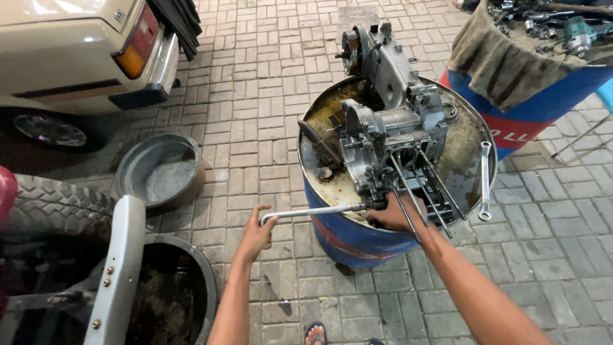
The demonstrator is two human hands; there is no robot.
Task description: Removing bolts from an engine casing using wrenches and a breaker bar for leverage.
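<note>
A grey metal engine block [389,121] lies on top of a blue steel drum [348,233], with several long studs [424,191] sticking out toward me. My left hand [258,233] grips the bent end of a long L-shaped socket wrench [313,211] that reaches to the engine's near side. My right hand [396,214] wraps the wrench's socket end at the engine's base, beside the studs.
A combination spanner [485,182] and a dark brush [319,144] lie on the drum top. A second blue drum [530,108] with cloth and tools stands back right. A cream car [76,57], a tyre [57,204], a grey basin [163,169] and a dark tub [169,291] sit left.
</note>
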